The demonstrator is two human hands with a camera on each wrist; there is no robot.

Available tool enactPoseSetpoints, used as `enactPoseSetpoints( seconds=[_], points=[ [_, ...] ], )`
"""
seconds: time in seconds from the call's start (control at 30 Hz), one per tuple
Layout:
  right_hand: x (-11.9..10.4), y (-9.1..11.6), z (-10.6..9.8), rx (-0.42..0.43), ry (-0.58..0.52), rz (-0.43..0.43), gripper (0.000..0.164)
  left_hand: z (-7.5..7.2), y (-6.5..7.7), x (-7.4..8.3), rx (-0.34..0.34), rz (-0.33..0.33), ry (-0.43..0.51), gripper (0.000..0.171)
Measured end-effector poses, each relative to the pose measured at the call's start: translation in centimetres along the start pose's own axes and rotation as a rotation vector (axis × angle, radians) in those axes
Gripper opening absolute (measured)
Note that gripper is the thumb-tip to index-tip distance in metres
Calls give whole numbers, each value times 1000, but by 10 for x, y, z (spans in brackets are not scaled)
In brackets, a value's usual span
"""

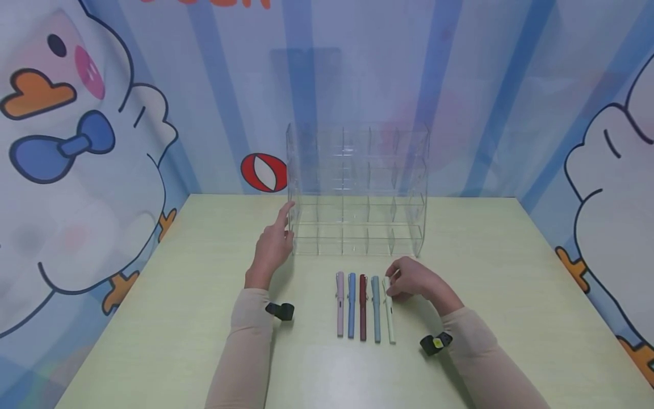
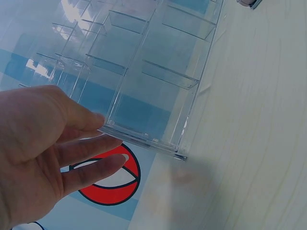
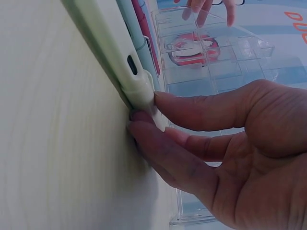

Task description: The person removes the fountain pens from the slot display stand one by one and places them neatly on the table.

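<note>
A clear acrylic compartment rack (image 1: 356, 224) stands upright at the back of the table. My left hand (image 1: 273, 247) is at its left side; in the left wrist view the thumb and fingers (image 2: 93, 173) pinch the edge of the side panel. My right hand (image 1: 413, 278) pinches the cap end of a pale green pen (image 1: 390, 318) between thumb and fingers, and the pen lies along the tabletop. To its left, in a row, lie a grey-blue pen (image 1: 376, 318), a dark red pen (image 1: 363, 318), a blue pen (image 1: 351, 312) and a lilac pen (image 1: 340, 312).
The pale wooden table (image 1: 168, 341) runs back to a striped cloth backdrop (image 1: 245, 85) with cartoon ducks. The rack stands close to that backdrop. A small black camera sits on each wrist, the left one (image 1: 281, 311) and the right one (image 1: 434, 343).
</note>
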State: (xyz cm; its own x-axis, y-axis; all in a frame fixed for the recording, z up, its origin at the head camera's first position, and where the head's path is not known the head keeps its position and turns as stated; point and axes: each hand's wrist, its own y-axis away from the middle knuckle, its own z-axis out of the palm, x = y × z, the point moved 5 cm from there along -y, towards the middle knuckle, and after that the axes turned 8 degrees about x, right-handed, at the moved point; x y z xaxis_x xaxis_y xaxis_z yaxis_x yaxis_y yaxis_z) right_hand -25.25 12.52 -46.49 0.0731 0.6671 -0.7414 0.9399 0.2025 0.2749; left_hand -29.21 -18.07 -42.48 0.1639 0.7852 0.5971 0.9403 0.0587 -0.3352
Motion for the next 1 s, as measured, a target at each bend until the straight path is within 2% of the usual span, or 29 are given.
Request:
enactPoseSetpoints(
  seconds=[0.23,0.47,0.57,0.77,1.0],
  points=[
    [-1,1,-2,-5,-1,4,40,-2,0,2,4,0,-1,71],
    [0,4,-10,-1,-19,-23,36,-2,0,2,0,5,-1,71],
    [-4,6,-16,11,-62,-46,37,-1,0,1,-8,-5,-2,71],
    [-14,6,-28,49,-199,-125,41,-1,-2,2,-23,-27,5,73],
    [-21,6,-40,151,-225,-276,40,-1,-1,3,-15,-14,2,73]
  ],
)
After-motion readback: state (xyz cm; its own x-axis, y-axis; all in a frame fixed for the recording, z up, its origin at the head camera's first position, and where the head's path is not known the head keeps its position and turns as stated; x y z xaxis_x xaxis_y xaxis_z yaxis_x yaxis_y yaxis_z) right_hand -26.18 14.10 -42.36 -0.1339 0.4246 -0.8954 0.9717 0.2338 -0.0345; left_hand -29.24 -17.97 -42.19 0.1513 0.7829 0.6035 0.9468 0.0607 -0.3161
